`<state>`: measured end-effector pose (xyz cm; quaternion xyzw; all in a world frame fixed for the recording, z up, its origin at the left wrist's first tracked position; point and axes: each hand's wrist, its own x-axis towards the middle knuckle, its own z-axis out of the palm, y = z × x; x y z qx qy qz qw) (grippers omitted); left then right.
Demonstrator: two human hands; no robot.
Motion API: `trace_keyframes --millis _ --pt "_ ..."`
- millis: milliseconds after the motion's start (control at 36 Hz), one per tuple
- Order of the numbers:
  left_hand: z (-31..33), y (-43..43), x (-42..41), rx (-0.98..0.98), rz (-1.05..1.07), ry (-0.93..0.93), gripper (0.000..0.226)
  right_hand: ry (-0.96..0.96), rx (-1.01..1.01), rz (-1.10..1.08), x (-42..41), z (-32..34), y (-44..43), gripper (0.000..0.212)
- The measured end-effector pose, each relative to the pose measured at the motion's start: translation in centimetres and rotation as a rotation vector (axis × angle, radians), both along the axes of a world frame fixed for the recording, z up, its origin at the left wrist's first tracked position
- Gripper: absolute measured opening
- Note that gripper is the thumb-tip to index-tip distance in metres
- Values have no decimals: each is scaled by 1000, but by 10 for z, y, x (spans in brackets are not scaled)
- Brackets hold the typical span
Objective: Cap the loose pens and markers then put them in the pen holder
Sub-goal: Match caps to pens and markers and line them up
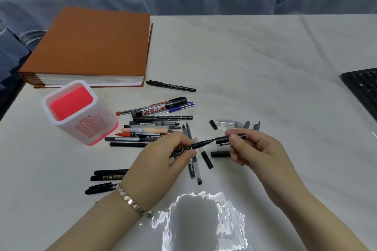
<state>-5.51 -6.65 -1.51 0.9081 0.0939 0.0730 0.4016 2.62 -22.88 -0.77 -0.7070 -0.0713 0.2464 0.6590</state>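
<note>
My left hand (157, 159) grips a black marker (195, 145) with its tip bare and pointing right. My right hand (251, 149) pinches a black cap (223, 139) just off that tip, its mouth facing the tip. A white pen holder (81, 128) with a red inside stands at the left, with nothing in it. Between the holder and my hands lies a pile of several pens and markers, among them a whiteboard marker (161, 108) and an orange-red marker (130, 134). Loose caps (213, 124) lie beyond my right hand.
An orange binder (91, 47) lies at the back left. One black pen (171, 86) lies apart beside it. More black pens (108, 177) rest near my left wrist. A black keyboard (363, 87) sits at the right edge. Glare shines on the table near me.
</note>
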Motion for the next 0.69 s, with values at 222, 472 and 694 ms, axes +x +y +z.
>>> trace_keyframes --millis 222,472,694 --pt "5 -1 0 49 -31 -43 7 -16 44 38 3 5 1 15" --pt "2 1 -1 113 -109 -120 24 -97 64 222 -3 3 6 22" --pt "17 -3 6 -364 8 130 11 -336 33 337 -1 4 0 12"
